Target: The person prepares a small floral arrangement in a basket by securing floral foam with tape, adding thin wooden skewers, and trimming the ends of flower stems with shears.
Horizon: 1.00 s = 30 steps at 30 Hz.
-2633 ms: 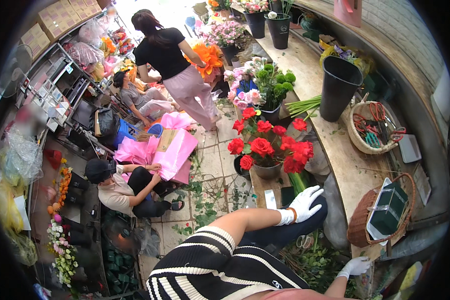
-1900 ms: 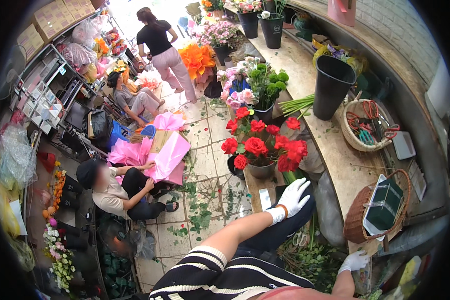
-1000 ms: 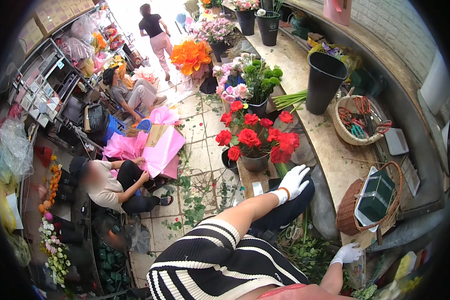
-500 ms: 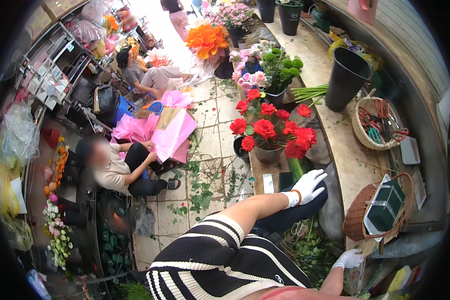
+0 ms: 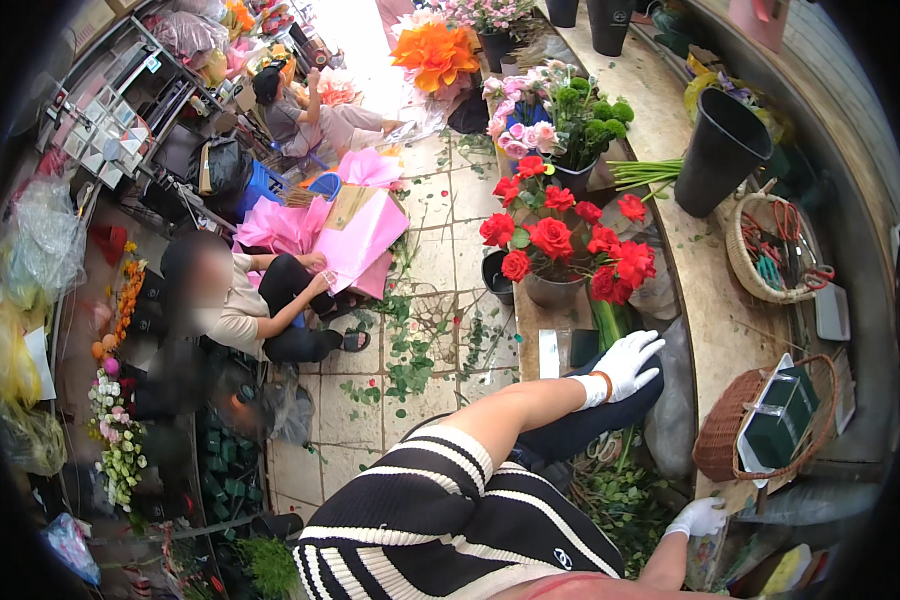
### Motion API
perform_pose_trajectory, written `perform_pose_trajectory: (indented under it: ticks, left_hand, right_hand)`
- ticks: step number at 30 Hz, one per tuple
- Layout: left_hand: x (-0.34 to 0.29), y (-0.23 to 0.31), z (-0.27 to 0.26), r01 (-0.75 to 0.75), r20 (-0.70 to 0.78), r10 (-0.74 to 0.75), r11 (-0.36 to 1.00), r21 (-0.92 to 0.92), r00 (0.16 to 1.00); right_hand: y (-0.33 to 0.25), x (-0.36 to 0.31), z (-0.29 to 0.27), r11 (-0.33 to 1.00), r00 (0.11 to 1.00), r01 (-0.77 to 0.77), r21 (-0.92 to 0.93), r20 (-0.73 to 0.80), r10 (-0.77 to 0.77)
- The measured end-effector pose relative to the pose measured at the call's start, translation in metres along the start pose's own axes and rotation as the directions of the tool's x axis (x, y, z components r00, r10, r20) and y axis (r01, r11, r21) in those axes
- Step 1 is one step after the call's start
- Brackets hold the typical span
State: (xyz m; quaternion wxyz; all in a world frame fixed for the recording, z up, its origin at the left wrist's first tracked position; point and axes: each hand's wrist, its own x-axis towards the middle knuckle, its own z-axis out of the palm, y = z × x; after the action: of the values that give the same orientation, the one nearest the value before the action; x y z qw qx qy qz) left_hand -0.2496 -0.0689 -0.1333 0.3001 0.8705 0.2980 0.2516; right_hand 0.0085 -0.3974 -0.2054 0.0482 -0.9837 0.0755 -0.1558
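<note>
Well left of the rose pot (image 5: pixel 553 292), a flower strand (image 5: pixel 118 440) in orange, pink and white hangs by the shelving. Nearer that pot, yet still on its left, a seated person (image 5: pixel 238 310) in a beige top has both hands at a pink sheet (image 5: pixel 362 240). Fallen leaves (image 5: pixel 407 372) litter the tiles just left of the pot and toward you. The pot itself holds red roses (image 5: pixel 550 238) in full bloom.

To the right of the pot and closer to you, your gloved left hand (image 5: pixel 625 367) rests on your dark trouser leg (image 5: pixel 590 428), fingers stretched out, gripping nothing. Farther right and nearer you than the pot, your gloved right hand (image 5: pixel 698 516) is at the near end of the counter (image 5: pixel 705 290); you cannot tell whether its fingers are clamped there. Right of the pot, a brown wicker basket (image 5: pixel 722 447) stands on that counter, holding a dark green block (image 5: pixel 778 418).
</note>
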Motion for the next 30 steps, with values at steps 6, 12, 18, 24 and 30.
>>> perform_pose_trajectory:
  ticks: [6,12,18,24,30]
  left_hand:
    - [-0.002,-0.01,-0.005,0.058,-0.048,-0.056,0.998,0.04,0.997]
    - [0.002,0.004,0.001,-0.006,-0.025,0.008,0.998,0.061,1.0]
    - [0.011,0.019,0.016,-0.08,0.021,0.079,0.995,0.054,0.997]
    - [0.023,0.034,0.028,-0.115,0.068,0.112,0.993,0.032,0.991]
    - [0.031,0.048,0.037,-0.162,0.126,0.16,0.987,0.003,0.979]
  right_hand:
    - [0.001,0.001,0.005,1.0,1.0,0.018,-0.017,0.01,-0.018]
    - [0.006,0.003,0.009,0.999,0.999,0.023,-0.024,-0.043,-0.025]
    - [-0.001,-0.001,-0.002,0.996,0.995,0.017,0.093,-0.097,-0.008]
    - [-0.009,-0.003,-0.017,0.987,0.998,0.024,0.159,-0.063,-0.014]
    - [0.005,0.006,-0.002,0.961,0.999,-0.02,0.276,-0.026,0.028]
